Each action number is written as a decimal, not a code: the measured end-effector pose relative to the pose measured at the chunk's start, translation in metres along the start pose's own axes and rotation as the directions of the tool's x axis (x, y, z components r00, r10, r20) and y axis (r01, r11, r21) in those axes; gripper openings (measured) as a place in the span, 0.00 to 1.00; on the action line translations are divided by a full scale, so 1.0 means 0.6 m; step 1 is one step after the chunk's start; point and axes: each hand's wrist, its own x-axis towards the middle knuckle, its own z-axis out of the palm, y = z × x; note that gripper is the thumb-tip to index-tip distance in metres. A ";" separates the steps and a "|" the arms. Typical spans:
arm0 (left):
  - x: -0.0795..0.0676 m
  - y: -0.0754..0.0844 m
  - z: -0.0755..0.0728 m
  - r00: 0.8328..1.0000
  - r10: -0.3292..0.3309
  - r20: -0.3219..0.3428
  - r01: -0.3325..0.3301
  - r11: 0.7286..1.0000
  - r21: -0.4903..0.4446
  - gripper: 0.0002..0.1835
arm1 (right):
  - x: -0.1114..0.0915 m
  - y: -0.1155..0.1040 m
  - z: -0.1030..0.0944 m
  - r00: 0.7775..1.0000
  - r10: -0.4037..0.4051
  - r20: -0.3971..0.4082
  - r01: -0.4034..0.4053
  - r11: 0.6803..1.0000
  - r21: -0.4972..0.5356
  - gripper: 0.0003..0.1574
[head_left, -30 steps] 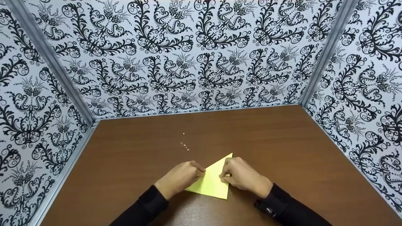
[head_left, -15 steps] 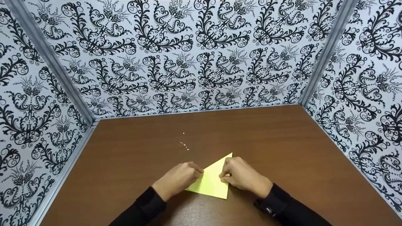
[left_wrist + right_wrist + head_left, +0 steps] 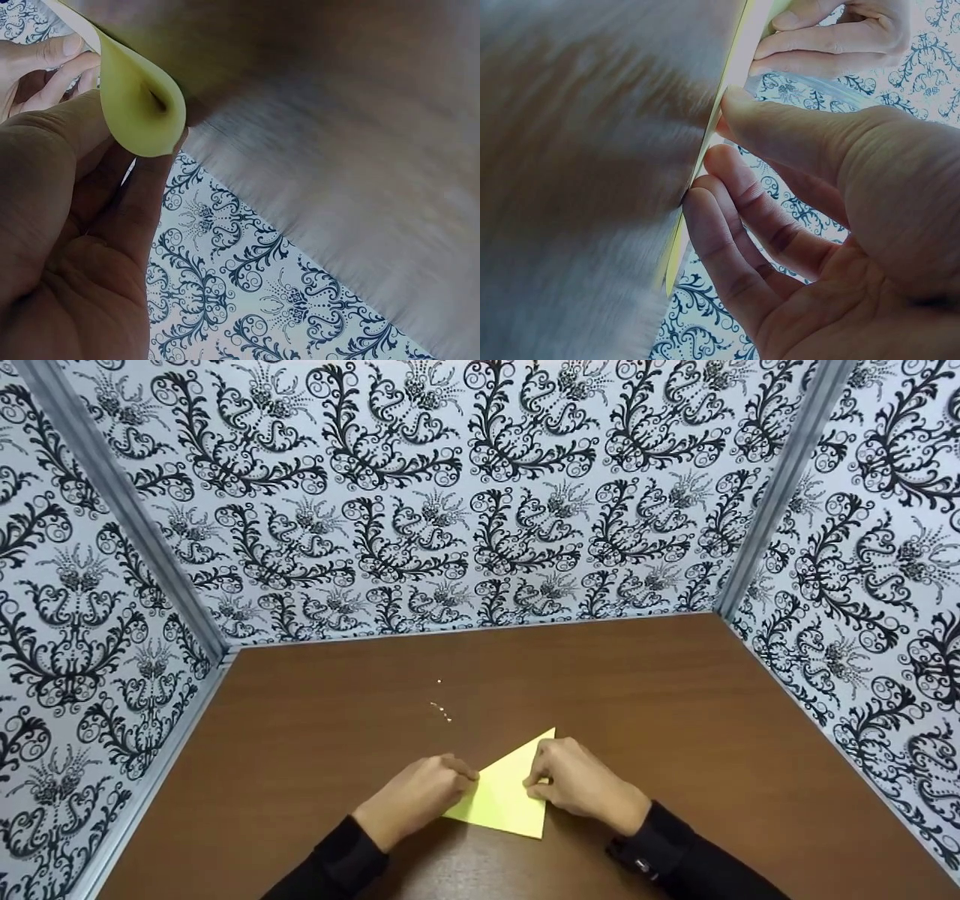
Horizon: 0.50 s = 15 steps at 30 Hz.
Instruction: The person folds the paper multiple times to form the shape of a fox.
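Paper [image 3: 502, 802], yellow, folded to a pointed shape, lies on the brown counter [image 3: 637, 682], between your two hands. Your left hand [image 3: 420, 795] is at the paper's left side, fingers [image 3: 139, 206] and thumb curled about its rounded fold [image 3: 142, 124]; from the left wrist you see that fold end-on, a hollow loop. Your right hand [image 3: 581, 780] is at the paper's right edge: fingers bent, drawn in close to the thumb, their tips holding that edge. Your black sleeves [image 3: 349, 855] come in from the paper's near side. White specks [image 3: 442, 710] dot the counter beyond the paper, off to its left. Farther beyond it, a white wall [image 3: 450, 510] with black scrollwork.
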 end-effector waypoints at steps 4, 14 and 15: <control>-0.006 0.001 -0.001 0.999 0.018 -0.043 -0.019 1.000 -0.018 0.16 | -0.002 0.000 0.000 1.000 0.023 0.011 -0.023 1.000 0.011 0.04; -0.024 0.005 -0.005 0.995 -0.008 -0.096 0.006 1.000 -0.013 0.11 | -0.001 -0.003 -0.001 1.000 0.015 0.002 -0.015 1.000 -0.001 0.04; -0.025 0.006 -0.007 0.996 -0.013 -0.089 0.012 1.000 -0.011 0.11 | 0.000 -0.003 -0.001 1.000 0.013 0.000 -0.013 1.000 -0.003 0.04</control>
